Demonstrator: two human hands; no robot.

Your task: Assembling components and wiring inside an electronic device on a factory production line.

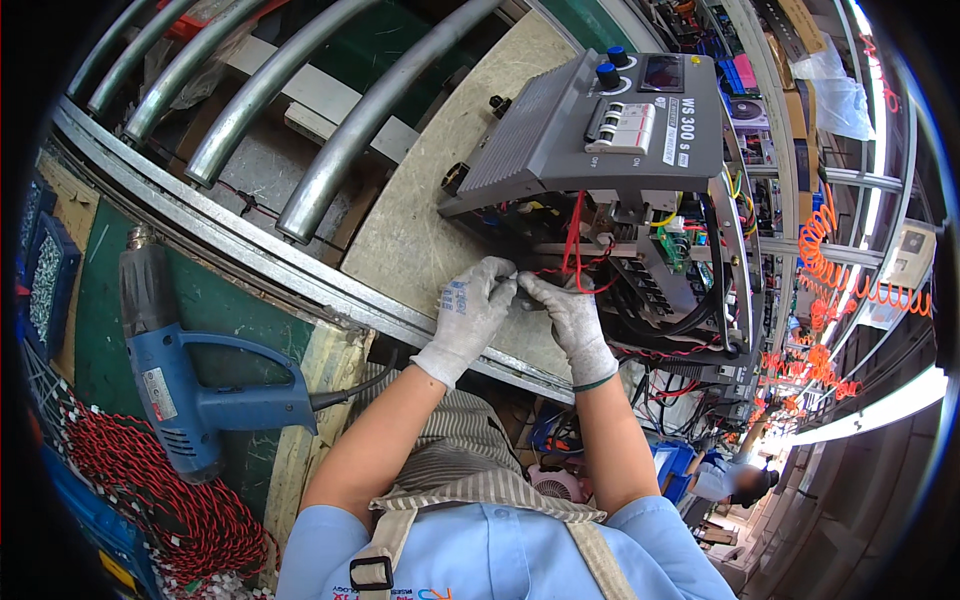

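Right at centre, the left hand [470, 310] and right hand [572, 322] (both in grey knit gloves) meet with fingertips pinched together on a red wire [573, 250] that runs up toward one o'clock into the open grey machine [610, 120] on the board [420, 220]. At nine o'clock a blue heat gun [190, 385] lies on the green bench, red wire bundles [170, 500] at seven o'clock.
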